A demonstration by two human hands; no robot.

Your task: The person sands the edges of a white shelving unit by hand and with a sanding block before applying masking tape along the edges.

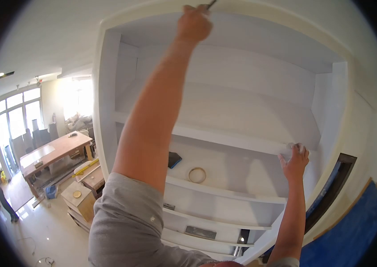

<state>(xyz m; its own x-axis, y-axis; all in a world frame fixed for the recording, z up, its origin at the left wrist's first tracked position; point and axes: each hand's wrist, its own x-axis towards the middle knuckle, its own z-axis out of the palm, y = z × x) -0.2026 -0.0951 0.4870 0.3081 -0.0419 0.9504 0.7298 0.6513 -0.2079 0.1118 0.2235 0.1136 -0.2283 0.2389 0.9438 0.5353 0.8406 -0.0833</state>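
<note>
My left hand (194,24) is raised to the top of the white shelf unit (104,84), its fingers closed round a thin dark tool (211,4) whose far end runs up toward the frame's upper edge. The kind of tool cannot be told. Lower down on the right, my right hand (294,163) rests at the front edge of a white shelf board (233,138), fingers bent over it, with whitish fingertips. On the shelf below lie a roll of tape (197,175) and a dark blue-black item (174,159), partly behind my left arm.
Lower shelves hold a flat grey metal piece (200,232) and a dark upright object (243,237). A blue panel (353,222) leans at right. To the left stand a long worktable (57,153) and a wooden cabinet (79,200); a person's leg (6,202) shows at far left.
</note>
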